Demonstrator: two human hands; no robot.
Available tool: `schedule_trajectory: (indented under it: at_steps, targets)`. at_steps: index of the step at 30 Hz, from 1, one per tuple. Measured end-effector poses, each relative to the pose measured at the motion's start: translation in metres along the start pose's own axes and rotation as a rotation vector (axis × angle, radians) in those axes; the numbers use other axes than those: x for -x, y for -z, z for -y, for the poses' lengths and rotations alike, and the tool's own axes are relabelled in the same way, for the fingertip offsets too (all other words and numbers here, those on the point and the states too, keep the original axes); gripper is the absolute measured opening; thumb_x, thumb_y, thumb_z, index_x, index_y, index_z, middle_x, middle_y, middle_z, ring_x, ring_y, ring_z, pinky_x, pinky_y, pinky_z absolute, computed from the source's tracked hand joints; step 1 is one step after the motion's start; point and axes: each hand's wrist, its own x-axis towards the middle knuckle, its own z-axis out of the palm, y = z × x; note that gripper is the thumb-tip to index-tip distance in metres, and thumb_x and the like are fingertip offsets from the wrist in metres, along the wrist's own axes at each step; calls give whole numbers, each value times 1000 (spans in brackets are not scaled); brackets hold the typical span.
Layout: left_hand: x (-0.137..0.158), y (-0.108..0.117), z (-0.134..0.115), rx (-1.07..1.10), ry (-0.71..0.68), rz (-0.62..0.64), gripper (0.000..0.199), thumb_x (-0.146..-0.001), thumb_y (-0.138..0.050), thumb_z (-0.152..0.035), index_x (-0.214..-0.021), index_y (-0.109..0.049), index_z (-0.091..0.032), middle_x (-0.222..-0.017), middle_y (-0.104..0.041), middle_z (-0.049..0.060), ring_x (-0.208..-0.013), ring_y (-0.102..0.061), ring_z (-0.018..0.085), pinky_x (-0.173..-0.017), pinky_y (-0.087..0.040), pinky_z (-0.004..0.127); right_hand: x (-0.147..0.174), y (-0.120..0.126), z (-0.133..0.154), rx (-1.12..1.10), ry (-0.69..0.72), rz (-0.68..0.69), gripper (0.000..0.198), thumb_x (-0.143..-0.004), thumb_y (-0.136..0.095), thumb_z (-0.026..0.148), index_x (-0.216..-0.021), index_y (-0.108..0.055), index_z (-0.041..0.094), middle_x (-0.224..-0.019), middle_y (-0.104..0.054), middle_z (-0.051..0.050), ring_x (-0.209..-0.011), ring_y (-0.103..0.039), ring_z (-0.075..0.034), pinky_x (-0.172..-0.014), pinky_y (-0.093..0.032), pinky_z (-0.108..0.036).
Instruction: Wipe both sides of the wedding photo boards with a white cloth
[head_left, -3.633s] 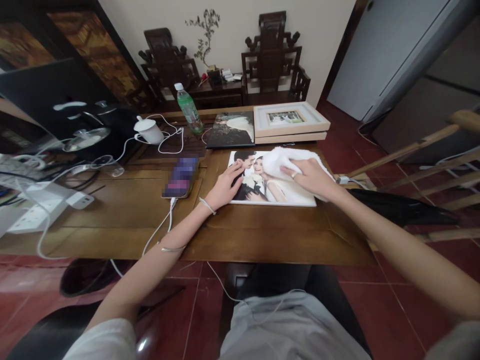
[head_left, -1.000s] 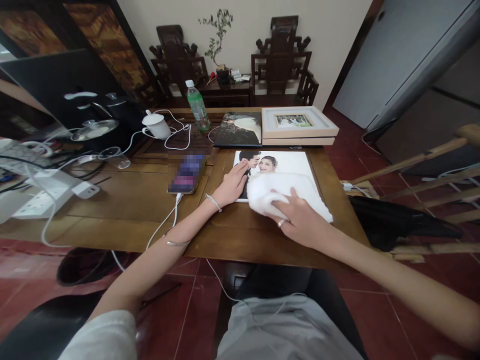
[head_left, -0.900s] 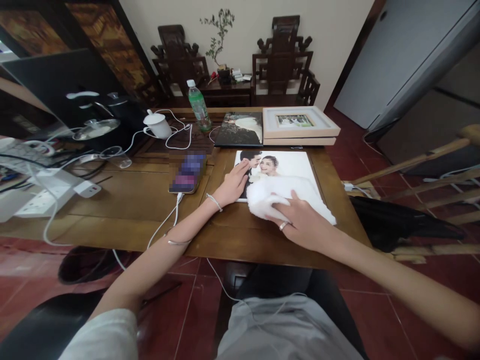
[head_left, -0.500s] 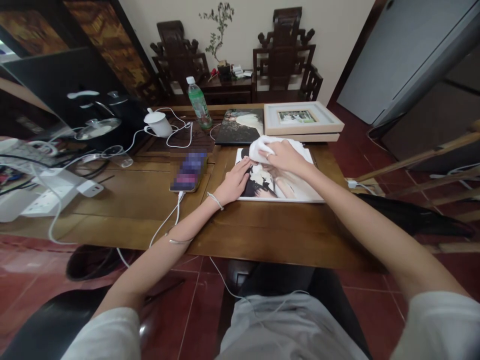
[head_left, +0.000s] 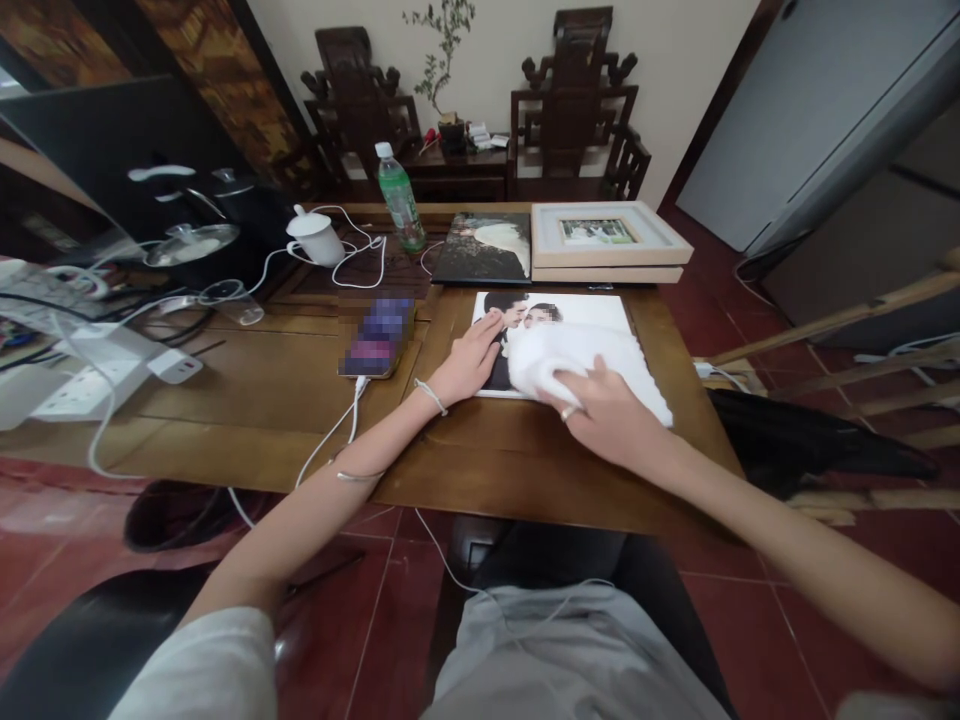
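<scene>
A photo panel with a white edge lies flat on the wooden table, showing two people close together. My left hand rests on its left edge with the fingers stretched out flat. A bunched white cloth covers the lower right of the picture. My right hand grips this cloth from the near side, with part of the cloth spreading out to the right past the panel's edge. Much of the picture's lower half is hidden under the cloth.
Behind the panel lie a dark photo panel and stacked pale picture frames. To the left are a phone on a white cable, a green-labelled bottle, a lidded white cup, a clear cup and a power strip.
My right hand has drawn the white cloth from the top of the photo panel down toward me, uncovering the pictured heads. My left hand stays at the left edge.
</scene>
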Motion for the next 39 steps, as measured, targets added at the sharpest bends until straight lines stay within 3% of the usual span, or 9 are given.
schedule_trajectory:
  at_steps: [5, 8, 14, 17, 21, 25, 31, 36, 39]
  targets:
    - [0, -1, 2, 14, 9, -2, 50, -99, -35, -26, -148, -41, -18, -159, -35, 11, -149, -30, 24, -122, -26, 50, 25, 11, 11, 6, 22, 79, 21, -90, -44, 17, -89, -66, 20, -84, -67, -6, -77, -57, -23, -85, -37, -37]
    - [1, -1, 2, 24, -10, -10, 50, -100, -34, -31, -147, -42, -16, -159, -36, 12, -149, -30, 24, -123, -24, 48, 3, 13, -4, -39, -33, 88, 22, -91, -44, 19, -89, -66, 19, -78, -67, -5, -70, -56, -20, -79, -38, -33]
    - [2, 5, -7, 94, -5, -92, 57, -104, -26, -49, -143, -48, -14, -152, -46, 14, -144, -39, 24, -122, -28, 44, -62, 6, -21, -38, -144, 15, 29, -94, -42, 22, -100, -69, 16, -94, -72, -13, -82, -61, -26, -78, -39, -35]
    - [2, 10, -12, 143, 21, -234, 63, -103, -23, -55, -141, -50, -12, -147, -52, 16, -138, -48, 24, -120, -32, 44, -76, -5, -12, -7, -65, 23, 31, -93, -41, 19, -105, -69, 15, -106, -71, -16, -99, -61, -30, -91, -38, -44]
    - [3, 14, -16, 164, 42, -327, 65, -103, -21, -57, -139, -53, -14, -145, -55, 14, -137, -50, 24, -118, -35, 44, -57, -16, 3, -80, 169, 79, 29, -88, -44, 12, -103, -69, 19, -114, -69, -12, -120, -54, -31, -108, -24, -57]
    - [2, 15, -19, 87, 76, -270, 64, -104, -17, -53, -133, -58, -13, -144, -56, 14, -137, -49, 24, -118, -35, 44, -19, -3, 11, -138, 247, 149, 28, -81, -49, 7, -96, -68, 22, -104, -71, -6, -113, -59, -28, -110, -26, -53]
    - [2, 9, -18, -17, 23, -101, 50, -103, -32, -41, -141, -49, -13, -151, -48, 13, -144, -40, 25, -121, -30, 46, 10, 21, -12, 6, 152, 162, 25, -88, -45, 15, -96, -68, 23, -94, -71, -6, -88, -62, -26, -91, -40, -42]
    - [2, 6, -14, -35, -9, -54, 49, -100, -38, -31, -143, -46, -10, -155, -41, 16, -147, -34, 26, -123, -27, 48, -19, 22, -51, 53, -56, 86, 28, -95, -42, 32, -90, -66, 19, -75, -66, -8, -72, -59, -26, -73, -39, -36]
    - [2, 7, -13, -40, -12, -49, 49, -100, -38, -30, -142, -47, -7, -154, -41, 19, -147, -34, 27, -122, -27, 48, -54, 18, -62, -11, -126, -24, 27, -95, -43, 33, -86, -64, 19, -81, -69, -10, -73, -60, -26, -72, -39, -35]
